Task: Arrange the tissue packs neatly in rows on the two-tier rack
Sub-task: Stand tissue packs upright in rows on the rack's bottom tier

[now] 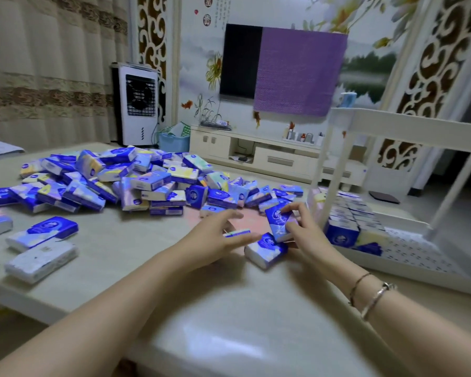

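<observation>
Your right hand (301,227) has its grip clamped on a blue tissue pack (279,221), thumb on the near face and fingers over the top edge, holding it upright and tilted just above the tabletop (229,322). Your left hand (218,235) lies palm down with the fingers spread apart, and a thin pack seen edge-on (237,233) sits at its fingertips; whether the fingers actually pinch it you cannot tell from this view. Just beside both hands, a third pack with a blue and white wrapper (265,253) lies flat on the tabletop, touching the lower edge of the one you hold. Two bracelets (373,292) circle your right wrist. Right of your right hand stands the white two-tier rack (408,126): its lower tray with a perforated floor (408,257) already carries upright packs set in rows (348,219) toward the far end, while the near end of that tray is bare. Beyond your hands a big loose heap of tissue packs (136,180) spreads across the far side of the tabletop, and three more packs (41,246) lie apart near the left edge. Farther back are a white air cooler (138,104), a low TV cabinet (256,153) and a wall-mounted screen half covered by a purple cloth (299,72).
</observation>
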Motion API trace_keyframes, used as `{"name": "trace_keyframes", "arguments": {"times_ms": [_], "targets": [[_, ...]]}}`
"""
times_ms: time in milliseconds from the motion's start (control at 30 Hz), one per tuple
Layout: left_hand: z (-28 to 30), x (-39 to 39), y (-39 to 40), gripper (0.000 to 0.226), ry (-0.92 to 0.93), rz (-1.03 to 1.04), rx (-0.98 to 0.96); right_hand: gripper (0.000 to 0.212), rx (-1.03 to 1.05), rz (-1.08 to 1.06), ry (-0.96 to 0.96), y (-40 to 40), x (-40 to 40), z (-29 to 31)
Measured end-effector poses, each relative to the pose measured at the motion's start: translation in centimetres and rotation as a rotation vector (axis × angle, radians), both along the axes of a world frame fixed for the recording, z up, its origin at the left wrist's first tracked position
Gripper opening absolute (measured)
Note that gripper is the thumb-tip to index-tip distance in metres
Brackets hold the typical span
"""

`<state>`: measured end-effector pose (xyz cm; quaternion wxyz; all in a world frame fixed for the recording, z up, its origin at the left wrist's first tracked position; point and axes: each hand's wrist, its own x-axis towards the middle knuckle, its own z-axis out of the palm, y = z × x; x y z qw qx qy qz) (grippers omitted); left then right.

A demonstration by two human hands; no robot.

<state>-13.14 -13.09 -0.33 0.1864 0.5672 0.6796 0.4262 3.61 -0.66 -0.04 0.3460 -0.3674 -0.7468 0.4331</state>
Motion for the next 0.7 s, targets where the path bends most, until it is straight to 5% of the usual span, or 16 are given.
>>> {"name": "trace_keyframes", "arguments": {"times_ms": [167,433,567,700], "targets": [[0.6,2.2,2.1,0.055,0.021,0.114,0.135,0.054,0.071,0.086,-0.055,-0.4,2.6,0.3],[-0.4,7.0,4.4,0.071,0.484,0.099,-0.256,0.046,0.081,-0.016,0.009,-0.8,5.2,-0.9],[0.6,7.2,3.8,0.075,0.470,-0.034,-0.417,0.066,0.073,0.008,0.095,-1.2,6.0,-1.3],[0.8,7.5,3.3,0.062,0.427,-0.091,-0.392,0.058,0.011,0.041,0.183,-0.9,6.6,-1.6]]}}
